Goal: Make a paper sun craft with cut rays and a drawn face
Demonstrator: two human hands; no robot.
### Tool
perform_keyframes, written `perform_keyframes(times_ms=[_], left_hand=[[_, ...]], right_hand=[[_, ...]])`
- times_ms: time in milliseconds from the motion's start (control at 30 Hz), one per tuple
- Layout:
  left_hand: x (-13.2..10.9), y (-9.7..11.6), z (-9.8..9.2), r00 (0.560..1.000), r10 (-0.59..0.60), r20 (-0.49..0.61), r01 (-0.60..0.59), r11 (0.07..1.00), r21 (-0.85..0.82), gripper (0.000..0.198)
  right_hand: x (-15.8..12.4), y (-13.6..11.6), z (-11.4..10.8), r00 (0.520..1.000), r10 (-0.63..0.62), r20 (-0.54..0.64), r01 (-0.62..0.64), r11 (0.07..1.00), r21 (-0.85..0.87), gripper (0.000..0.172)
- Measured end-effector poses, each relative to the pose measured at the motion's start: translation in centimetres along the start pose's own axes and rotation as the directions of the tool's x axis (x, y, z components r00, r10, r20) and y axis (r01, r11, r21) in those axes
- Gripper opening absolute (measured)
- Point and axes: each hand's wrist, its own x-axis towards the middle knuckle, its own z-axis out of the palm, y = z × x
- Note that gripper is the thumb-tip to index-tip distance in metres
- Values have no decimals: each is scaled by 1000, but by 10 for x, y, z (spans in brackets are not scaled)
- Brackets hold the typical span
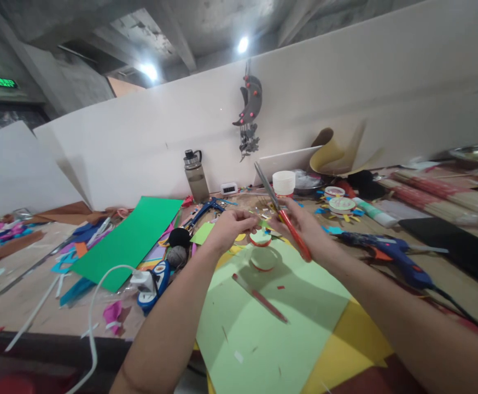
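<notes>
My right hand [298, 221] is closed around scissors [295, 236] with orange-red handles, their grey blades pointing up and away. My left hand [234, 227] has its thumb and fingertips pinched together; whatever they hold is too small to make out. Just below the fingertips is a small round disc [260, 237] with a pale green top and red rim. A second pale disc [262, 258] with a red edge lies nearer, on a light green sheet [272, 339]. On that sheet rest a reddish pen [259, 298] and a tiny red scrap [280, 287].
Yellow paper [349, 350] sticks out beneath the sheet. To the right lies a blue glue gun [398, 257] with its cord. Left are a green sheet [132, 241] and a blue power strip [157, 284]. A bottle [197, 178] and white cups [284, 182] stand by the wall.
</notes>
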Motion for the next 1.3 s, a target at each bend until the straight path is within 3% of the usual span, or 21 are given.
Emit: perform_keyframes(times_ms=[167,300,400,600,1000,1300], left_hand=[[3,4,-2,973,-5,-232,-69,948,-310,24],[6,6,-10,892,-96,-443,-151,859,-490,21],[6,5,-11,832,-153,-533,-189,826,-531,19],[4,1,4,838,-164,-520,-184,813,-552,16],[1,0,15,873,-117,-474,-212,784,-584,18],[-1,2,20,853,-68,-517,-276,783,-558,21]], right_hand=[[-1,-3,-4,998,-19,-57,9,985,-175,53],[-5,-3,-3,996,70,63,-48,952,-301,41],[-9,-2,0,986,79,147,-25,941,-337,33],[-15,-8,7,978,41,207,19,959,-284,27],[-17,-14,17,951,247,184,-235,968,-84,32],[-19,-1,20,960,244,137,-240,970,-48,31]])
